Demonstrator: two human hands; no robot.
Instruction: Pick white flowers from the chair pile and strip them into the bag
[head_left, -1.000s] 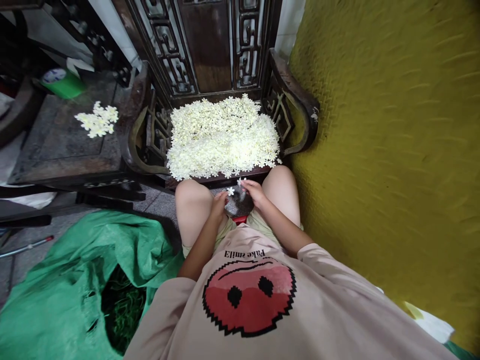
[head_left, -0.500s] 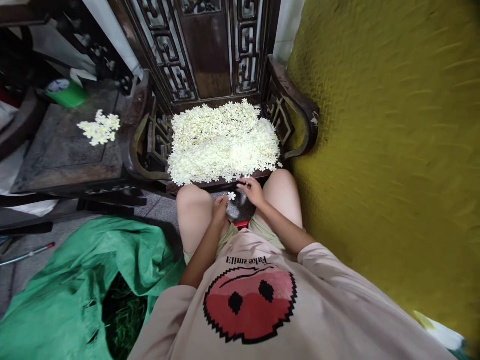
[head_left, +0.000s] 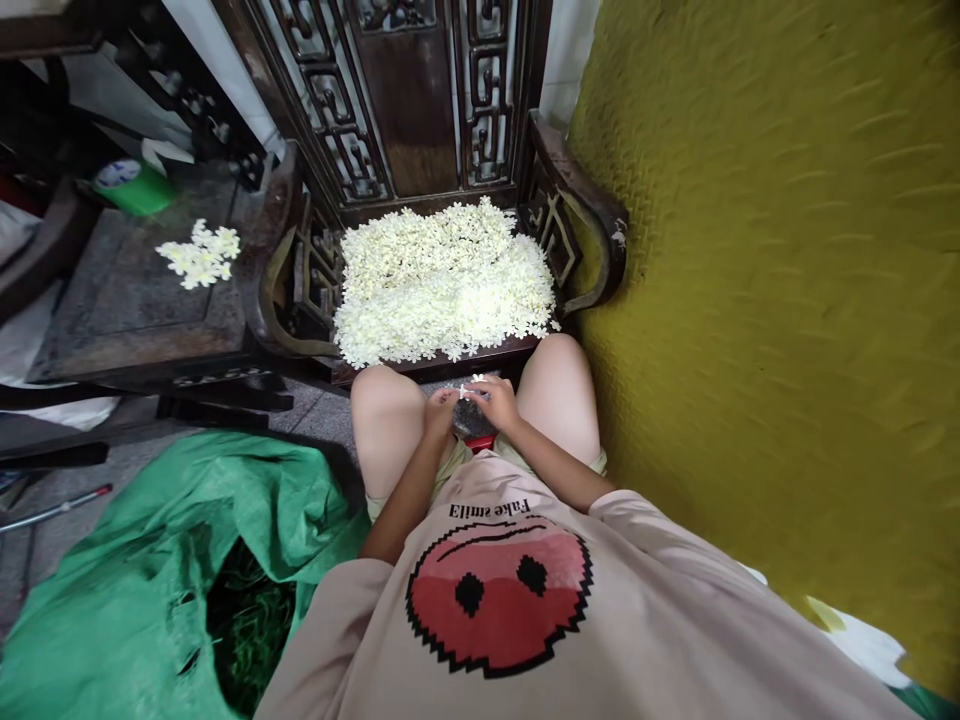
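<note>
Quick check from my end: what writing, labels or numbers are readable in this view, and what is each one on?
"Fake smile", seen upside down, printed on the pink T-shirt above the red face graphic.
The label on the lid of the green container is too small and blurred to read.
No other text shows.

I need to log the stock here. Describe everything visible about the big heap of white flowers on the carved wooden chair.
The big heap of small white star-shaped flowers covers nearly the whole seat of the dark carved wooden chair, lying between its two armrests and reaching back to the fretwork backrest. The blooms look loose, cream-white and thin-petalled, piled thickly in the middle and thinning to single flowers at the front edge. Nothing but the seat touches the heap; both hands are apart from it, below the front edge.
</note>
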